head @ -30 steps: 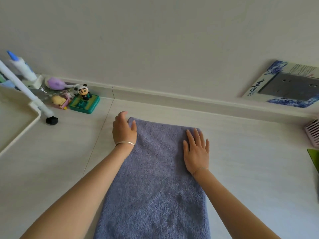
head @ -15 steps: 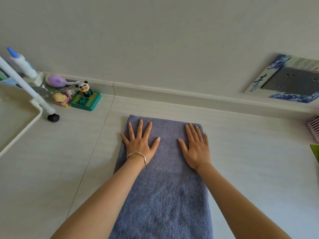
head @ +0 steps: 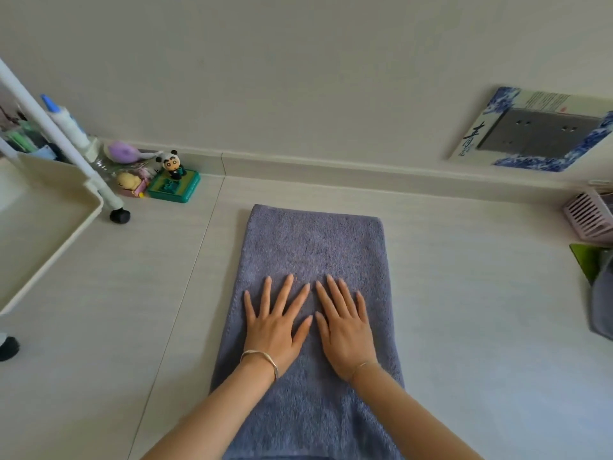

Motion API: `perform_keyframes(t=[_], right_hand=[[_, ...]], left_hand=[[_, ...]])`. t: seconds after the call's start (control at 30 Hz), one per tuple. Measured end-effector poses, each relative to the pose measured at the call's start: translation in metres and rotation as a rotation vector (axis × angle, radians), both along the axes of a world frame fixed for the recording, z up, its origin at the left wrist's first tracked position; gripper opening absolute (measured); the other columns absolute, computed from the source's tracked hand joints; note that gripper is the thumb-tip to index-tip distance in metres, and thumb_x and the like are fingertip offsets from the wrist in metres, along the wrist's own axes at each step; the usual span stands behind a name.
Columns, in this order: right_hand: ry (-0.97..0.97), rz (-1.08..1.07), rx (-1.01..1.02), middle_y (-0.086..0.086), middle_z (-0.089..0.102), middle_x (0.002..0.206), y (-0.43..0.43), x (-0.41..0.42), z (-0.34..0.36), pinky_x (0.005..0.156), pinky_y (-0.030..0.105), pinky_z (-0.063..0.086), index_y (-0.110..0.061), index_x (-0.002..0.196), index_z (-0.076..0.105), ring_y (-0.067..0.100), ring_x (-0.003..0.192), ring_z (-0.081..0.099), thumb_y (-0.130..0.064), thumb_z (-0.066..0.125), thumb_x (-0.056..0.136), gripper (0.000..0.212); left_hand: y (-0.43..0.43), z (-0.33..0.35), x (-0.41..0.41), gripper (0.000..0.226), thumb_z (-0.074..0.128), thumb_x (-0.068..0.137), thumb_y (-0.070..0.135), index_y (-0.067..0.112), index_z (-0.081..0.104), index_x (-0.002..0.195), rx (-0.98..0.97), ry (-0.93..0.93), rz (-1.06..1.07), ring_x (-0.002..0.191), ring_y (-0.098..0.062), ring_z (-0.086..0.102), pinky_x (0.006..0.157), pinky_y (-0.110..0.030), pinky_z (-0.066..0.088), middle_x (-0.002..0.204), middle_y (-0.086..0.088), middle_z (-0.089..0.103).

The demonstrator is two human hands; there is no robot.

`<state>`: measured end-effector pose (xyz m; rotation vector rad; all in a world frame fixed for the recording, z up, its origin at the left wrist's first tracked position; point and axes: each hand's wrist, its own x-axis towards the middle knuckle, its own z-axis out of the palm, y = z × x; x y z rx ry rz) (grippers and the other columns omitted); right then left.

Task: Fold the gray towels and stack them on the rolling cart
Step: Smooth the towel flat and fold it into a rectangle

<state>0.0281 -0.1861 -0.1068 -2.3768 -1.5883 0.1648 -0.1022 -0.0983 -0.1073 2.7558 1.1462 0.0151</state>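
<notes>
- Both forearms come in from the bottom edge, a thin bracelet on each wrist.
- Left hand (head: 272,330): palm down on the towel, fingers straight and spread, gripping nothing.
- Right hand (head: 348,333): palm down just beside the left, fingers straight and closer together, also gripping nothing. The index fingertips nearly meet.
- Gray towel (head: 315,247): lies flat on the floor (head: 464,293) as a long narrow strip running away from the person. The far end is square and smooth, the near end runs out of frame. Both hands sit about mid-length.
- Rolling cart (head: 39,207): stands left of the towel and well apart from it. It has a cream tray and a white post. One black wheel (head: 120,215) is at the far corner, another (head: 8,348) at the left edge.
- Right edge: a gray lump (head: 602,310) under something green, cropped. It might be more towel, but I can't tell.
- Pink slotted basket (head: 588,217): farther back on the right, near the wall.
- Toys behind the cart by the baseboard: a panda figure (head: 171,165) on a green box (head: 174,189), with a yellow toy and a purple toy beside it.
- Wall socket (head: 537,134): a gray plate in a blue-and-white frame, upper right.
</notes>
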Motion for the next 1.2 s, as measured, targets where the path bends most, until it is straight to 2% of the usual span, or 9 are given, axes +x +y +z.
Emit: perform_keyframes(t=[0.1,0.27,0.37,0.63,0.83,0.97,1.03,1.13,1.2], right_hand=[[-0.033,-0.032,-0.024,-0.008,0.019,0.156,-0.023,0.008,-0.004,0.115,0.044,0.007,-0.035,0.148,0.023,0.014,0.144,0.012,-0.053,0.024,0.096,0.055],[-0.031,-0.161,-0.109,-0.014,0.008,0.157,-0.067,0.037,-0.003,0.116,0.042,-0.001,-0.042,0.148,0.009,0.013,0.145,0.007,-0.064,0.003,0.091,0.061],[-0.051,-0.171,-0.133,-0.011,0.009,0.156,-0.083,0.039,0.003,0.115,0.042,0.0,-0.035,0.149,0.015,0.016,0.145,0.012,-0.062,0.0,0.092,0.064],[-0.07,0.255,-0.026,-0.005,0.02,0.157,-0.126,-0.027,0.012,0.115,0.04,0.014,-0.028,0.149,0.025,0.015,0.145,0.014,-0.051,0.026,0.099,0.055],[-0.224,0.517,-0.12,-0.002,0.014,0.159,-0.16,-0.018,0.011,0.115,0.041,0.011,-0.032,0.15,0.015,0.019,0.146,0.011,-0.058,0.033,0.095,0.063],[-0.232,0.53,-0.138,-0.001,0.015,0.158,-0.165,-0.016,0.013,0.114,0.042,0.015,-0.031,0.15,0.016,0.019,0.146,0.012,-0.062,0.036,0.092,0.069],[-0.216,0.523,-0.118,-0.001,0.017,0.158,-0.164,-0.017,0.011,0.113,0.042,0.017,-0.031,0.15,0.018,0.019,0.146,0.014,-0.062,0.036,0.093,0.068],[-0.2,0.524,-0.093,-0.001,0.021,0.157,-0.164,-0.016,0.01,0.114,0.04,0.019,-0.03,0.149,0.022,0.019,0.145,0.018,-0.059,0.037,0.094,0.064],[-0.183,0.518,-0.085,-0.001,0.024,0.156,-0.164,-0.016,0.012,0.114,0.039,0.019,-0.029,0.149,0.025,0.018,0.144,0.021,-0.056,0.036,0.095,0.061]], left_hand=[[0.002,-0.001,-0.011,0.061,0.027,0.088,0.06,0.037,0.029,0.143,0.011,-0.018,0.035,0.138,-0.034,0.03,0.107,-0.061,0.009,0.151,0.0,0.033],[0.013,-0.002,-0.039,0.063,0.014,0.089,0.063,0.036,0.026,0.145,-0.053,0.003,0.106,0.141,-0.028,0.022,0.104,-0.065,0.021,0.153,0.002,0.026],[0.009,0.001,-0.06,0.064,0.002,0.092,0.061,0.032,0.021,0.146,-0.024,0.025,0.085,0.142,-0.025,0.019,0.11,-0.058,0.007,0.153,0.0,0.027],[-0.064,0.011,-0.089,0.071,0.027,0.086,0.072,0.035,0.026,0.146,0.086,0.027,-0.475,0.142,-0.025,0.02,0.105,-0.059,0.016,0.154,0.0,0.028],[-0.057,0.009,-0.113,0.089,0.023,0.075,0.085,0.033,0.022,0.148,0.098,0.158,-0.611,0.141,-0.029,0.019,0.105,-0.057,0.015,0.155,-0.002,0.022],[-0.057,0.012,-0.116,0.077,0.026,0.083,0.077,0.038,0.015,0.148,0.024,0.164,-0.585,0.139,-0.024,0.024,0.11,-0.05,0.009,0.153,0.005,0.027],[-0.055,0.012,-0.114,0.074,0.035,0.085,0.069,0.039,0.009,0.148,0.003,0.146,-0.58,0.134,-0.022,0.036,0.111,-0.046,0.009,0.147,0.008,0.039],[-0.053,0.013,-0.107,0.113,0.077,0.061,0.053,0.036,0.008,0.148,-0.091,0.107,-0.578,0.122,-0.021,0.054,0.105,-0.043,0.024,0.136,0.008,0.052],[-0.053,0.013,-0.106,0.124,0.087,0.048,0.042,0.035,0.015,0.148,-0.125,0.041,-0.551,0.117,-0.02,0.058,0.1,-0.04,0.03,0.131,0.008,0.057]])
